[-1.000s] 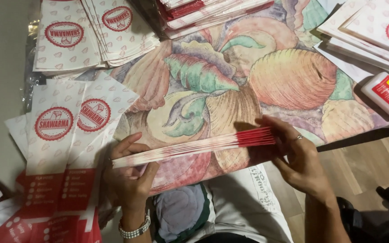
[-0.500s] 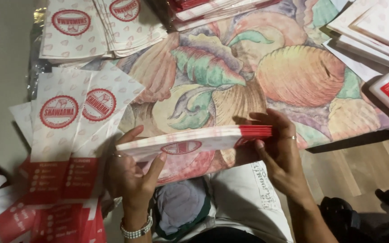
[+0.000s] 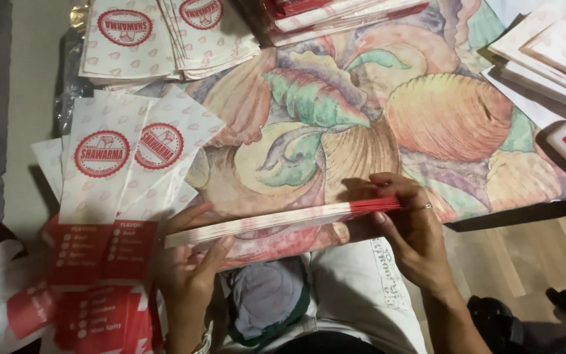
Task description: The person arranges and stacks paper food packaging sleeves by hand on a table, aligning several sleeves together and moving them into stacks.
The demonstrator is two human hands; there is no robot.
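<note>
Squaring paper stack point(image 3: 283, 221) edge-on over patterned cloth point(image 3: 361, 131): left hand point(image 3: 188, 265) pinches white end, right hand point(image 3: 411, 223) grips red end. Best keep edges flush, grip loose.

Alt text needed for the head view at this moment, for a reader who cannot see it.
Two bare hands, left hand and right hand, hold a flat stack of paper sleeves edge-on over a board with a painted floral pattern. More white-and-red sleeves lie fanned out at left, with further piles along the top.
</note>
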